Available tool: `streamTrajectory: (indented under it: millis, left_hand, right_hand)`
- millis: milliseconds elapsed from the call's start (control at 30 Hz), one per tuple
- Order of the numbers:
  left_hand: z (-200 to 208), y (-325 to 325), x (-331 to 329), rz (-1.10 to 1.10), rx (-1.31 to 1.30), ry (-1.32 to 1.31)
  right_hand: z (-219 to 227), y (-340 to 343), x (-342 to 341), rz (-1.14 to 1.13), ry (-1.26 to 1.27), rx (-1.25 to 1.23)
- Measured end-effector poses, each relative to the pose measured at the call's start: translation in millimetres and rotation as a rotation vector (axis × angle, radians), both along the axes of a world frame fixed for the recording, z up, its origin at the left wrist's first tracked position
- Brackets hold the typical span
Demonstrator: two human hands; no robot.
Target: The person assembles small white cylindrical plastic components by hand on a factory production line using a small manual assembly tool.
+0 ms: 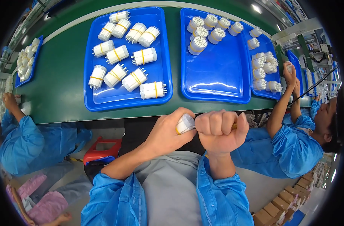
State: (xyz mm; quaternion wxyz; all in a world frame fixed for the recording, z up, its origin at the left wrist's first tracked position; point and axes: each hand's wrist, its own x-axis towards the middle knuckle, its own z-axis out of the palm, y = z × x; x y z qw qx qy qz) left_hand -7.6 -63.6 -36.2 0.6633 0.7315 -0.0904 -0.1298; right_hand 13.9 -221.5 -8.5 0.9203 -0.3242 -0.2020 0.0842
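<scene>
White plastic, banded in yellow: that is the small bundle we hold just below the near edge of the green table, above our lap. Our left hand wraps it from the left, fingers closed around its body, and its long axis runs roughly left to right, its free end pointing into our right hand. That right hand is clenched in a fist touching the bundle's end, gripping something slim and yellowish that we cannot make out. Beyond, a blue tray carries many like bundles lying flat, and a second blue tray holds a few standing at its far edge. People in blue coats work on either side.
</scene>
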Motion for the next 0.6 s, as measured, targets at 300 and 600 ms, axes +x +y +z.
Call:
streamTrajectory:
  millis: [300, 600]
  left_hand:
    - [5.4, 5.4, -3.1, -0.057, -0.202, 0.134]
    - [9.0, 1.8, -6.1, -0.024, -0.114, 0.087]
  right_hand:
    - [8.8, 4.1, -7.6, -0.107, -0.153, 0.052]
    - [9.5, 7.2, -9.7, -0.101, -0.158, -0.037]
